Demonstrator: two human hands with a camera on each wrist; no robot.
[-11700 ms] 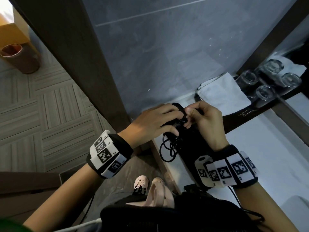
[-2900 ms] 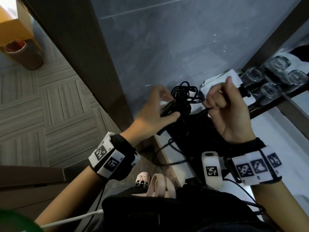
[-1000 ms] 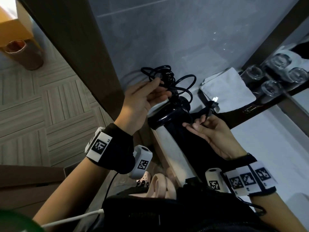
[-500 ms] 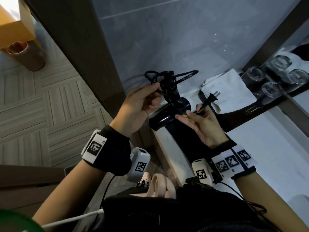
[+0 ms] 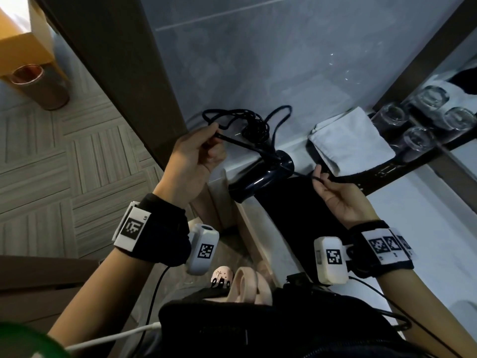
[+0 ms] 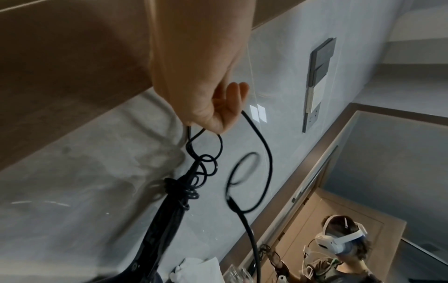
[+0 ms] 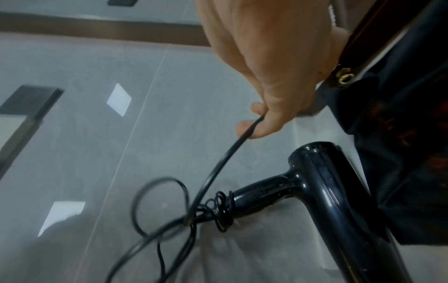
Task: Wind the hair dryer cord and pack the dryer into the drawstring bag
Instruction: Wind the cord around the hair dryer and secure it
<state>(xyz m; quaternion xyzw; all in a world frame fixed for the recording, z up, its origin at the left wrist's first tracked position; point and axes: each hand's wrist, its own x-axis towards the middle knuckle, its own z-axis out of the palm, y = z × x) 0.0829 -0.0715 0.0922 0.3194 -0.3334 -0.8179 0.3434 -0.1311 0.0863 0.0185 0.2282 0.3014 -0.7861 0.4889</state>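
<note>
The black hair dryer (image 5: pixel 260 177) lies with its barrel beside the black drawstring bag (image 5: pixel 291 218) on the counter, handle pointing toward the wall. Part of the black cord (image 5: pixel 255 127) is wound in tight turns near the handle's end, with loose loops around it. My left hand (image 5: pixel 214 140) pinches a loop of the cord left of the handle; the left wrist view shows the left hand (image 6: pixel 218 118) with the cord (image 6: pixel 257 153) hanging below it. My right hand (image 5: pixel 318 175) pinches the cord's free stretch right of the dryer, shown as right hand (image 7: pixel 254 124) above the dryer (image 7: pixel 322 181).
A folded white towel (image 5: pixel 348 140) lies at the back of the counter, with several upturned glasses (image 5: pixel 418 138) on a dark tray beyond it. A grey tiled wall (image 5: pixel 258 60) rises behind. A dark wooden frame (image 5: pixel 116 60) stands on the left, with a copper bin (image 5: pixel 38 86) on the floor.
My right hand has slid right and down along the cord, and the plug is out of sight. My left hand has shifted from the wound handle to a loose loop.
</note>
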